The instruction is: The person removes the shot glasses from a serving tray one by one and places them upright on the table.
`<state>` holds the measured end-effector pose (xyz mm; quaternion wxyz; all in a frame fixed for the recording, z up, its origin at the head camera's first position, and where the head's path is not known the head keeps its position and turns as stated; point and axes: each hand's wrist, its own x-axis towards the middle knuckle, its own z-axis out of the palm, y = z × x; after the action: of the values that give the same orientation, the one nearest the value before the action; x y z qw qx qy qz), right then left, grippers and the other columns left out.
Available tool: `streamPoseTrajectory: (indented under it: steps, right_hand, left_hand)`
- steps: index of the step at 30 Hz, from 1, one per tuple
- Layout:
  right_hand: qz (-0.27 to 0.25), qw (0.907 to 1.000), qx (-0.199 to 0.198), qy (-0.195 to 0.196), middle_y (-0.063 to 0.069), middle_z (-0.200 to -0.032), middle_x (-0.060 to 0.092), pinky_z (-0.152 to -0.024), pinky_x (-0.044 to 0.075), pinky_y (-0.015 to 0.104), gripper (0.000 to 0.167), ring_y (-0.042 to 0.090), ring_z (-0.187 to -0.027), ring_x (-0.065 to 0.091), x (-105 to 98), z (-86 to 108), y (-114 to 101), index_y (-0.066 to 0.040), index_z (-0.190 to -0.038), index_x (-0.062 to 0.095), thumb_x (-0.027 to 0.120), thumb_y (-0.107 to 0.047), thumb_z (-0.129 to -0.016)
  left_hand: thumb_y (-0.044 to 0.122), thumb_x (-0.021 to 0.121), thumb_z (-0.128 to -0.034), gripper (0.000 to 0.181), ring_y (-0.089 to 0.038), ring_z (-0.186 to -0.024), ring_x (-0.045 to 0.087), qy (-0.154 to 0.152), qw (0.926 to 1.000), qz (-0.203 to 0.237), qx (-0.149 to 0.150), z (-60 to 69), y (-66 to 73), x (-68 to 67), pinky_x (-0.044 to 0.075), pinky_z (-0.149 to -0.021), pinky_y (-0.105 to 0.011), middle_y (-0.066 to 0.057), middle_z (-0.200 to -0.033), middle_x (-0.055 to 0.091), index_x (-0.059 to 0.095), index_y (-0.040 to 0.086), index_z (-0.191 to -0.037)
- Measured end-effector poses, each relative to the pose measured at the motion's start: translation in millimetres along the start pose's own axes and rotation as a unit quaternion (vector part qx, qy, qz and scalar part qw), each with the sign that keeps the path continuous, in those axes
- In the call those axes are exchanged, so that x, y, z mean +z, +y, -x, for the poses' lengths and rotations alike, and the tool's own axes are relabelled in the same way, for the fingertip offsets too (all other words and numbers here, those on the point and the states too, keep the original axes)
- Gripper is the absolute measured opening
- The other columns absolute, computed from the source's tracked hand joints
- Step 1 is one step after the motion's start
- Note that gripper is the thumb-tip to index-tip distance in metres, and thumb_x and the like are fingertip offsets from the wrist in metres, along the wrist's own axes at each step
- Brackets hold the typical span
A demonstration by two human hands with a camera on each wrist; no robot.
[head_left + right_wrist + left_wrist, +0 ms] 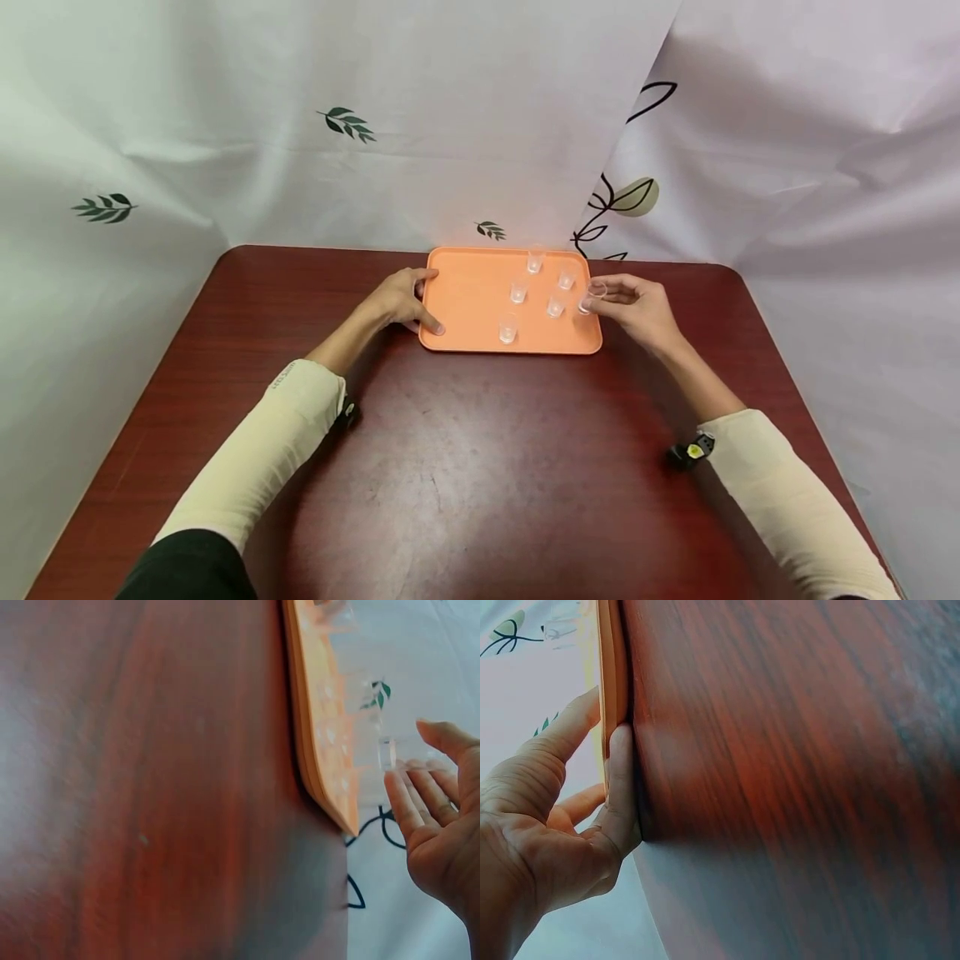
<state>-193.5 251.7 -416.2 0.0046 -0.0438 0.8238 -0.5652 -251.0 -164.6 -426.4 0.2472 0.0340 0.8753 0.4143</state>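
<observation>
An orange tray (pixel 472 302) lies at the far edge of the table, with several small clear plastic cups on its right half. My left hand (pixel 401 298) grips the tray's left end, thumb over the near left corner. In the left wrist view, the fingers of that hand (pixel 577 817) hold the tray's rim (pixel 611 667). At the tray's right end, my right hand (pixel 637 310) pinches a clear cup (pixel 585 307) between thumb and fingers. The right wrist view shows this cup (pixel 388 754) at the fingertips, beside the tray (pixel 300 712); whether it touches the tray I cannot tell.
Standing on the tray are other clear cups, among them one at the back (pixel 534 263) and one near the front rim (pixel 507 332). The dark red wooden table (pixel 480 467) stretches toward me. Behind it hangs a white curtain (pixel 450 125) with leaf prints.
</observation>
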Motion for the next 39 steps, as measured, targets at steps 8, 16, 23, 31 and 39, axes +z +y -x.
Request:
streamPoseTrajectory:
  steps: [8,16,23,31,39]
  right_hand:
    - [0.005,0.9995,0.008,0.029,-0.024,-0.098,0.079,-0.089,0.062,0.009,0.051,-0.006,-0.093,0.078,-11.2,-23.8,0.7,0.005,-0.138,0.075,0.092,-0.014,-0.095]
    - [-0.002,0.9983,0.025,0.053,-0.021,-0.097,0.076,-0.088,0.061,0.009,0.051,-0.006,-0.093,0.074,-13.1,-47.4,6.2,0.007,-0.142,0.073,0.089,-0.013,-0.097]
    - [0.006,0.9944,0.061,0.086,-0.021,-0.098,0.075,-0.088,0.06,0.01,0.05,-0.006,-0.095,0.071,-11.3,-65.6,12.4,0.003,-0.142,0.074,0.087,-0.014,-0.097]
    - [0.001,0.9912,0.078,0.106,-0.022,-0.095,0.072,-0.088,0.061,0.01,0.05,-0.008,-0.093,0.07,-10.7,-80.4,27.2,0.004,-0.144,0.073,0.086,-0.01,-0.098]
    - [0.015,0.9871,0.106,0.119,-0.011,-0.112,0.078,-0.088,0.06,0.01,0.05,-0.006,-0.098,0.068,-10.5,-89.2,34.0,-0.001,-0.145,0.074,0.086,-0.014,-0.099]
  left_hand:
    - [0.001,0.105,-0.0759,0.126,-0.031,-0.108,0.062,0.004,0.9999,-0.011,-0.007,-0.4,-0.8,-0.8,0.073,-0.072,-0.034,-0.023,-0.159,0.037,0.035,0.016,-0.179]
    - [0.004,0.105,-0.0773,0.125,-0.032,-0.108,0.063,0.002,0.9997,-0.018,-0.014,1.4,-1.2,-2.4,0.073,-0.072,-0.034,-0.022,-0.178,0.027,0.034,0.017,-0.18]
    - [0.005,0.105,-0.0775,0.125,-0.031,-0.106,0.064,0.0,0.9996,-0.021,-0.016,1.1,-0.8,-2.2,0.073,-0.072,-0.034,-0.023,-0.175,0.03,0.034,0.017,-0.18]
    - [0.003,0.105,-0.0768,0.125,-0.029,-0.102,0.064,0.0,0.9997,-0.021,-0.015,-0.7,-0.1,-1.3,0.073,-0.072,-0.034,-0.023,-0.172,0.032,0.035,0.017,-0.179]
    - [0.004,0.105,-0.0769,0.125,-0.031,-0.104,0.066,0.001,0.9996,-0.026,-0.012,-1.0,2.7,-0.4,0.073,-0.071,-0.034,-0.023,-0.177,0.029,0.035,0.017,-0.179]
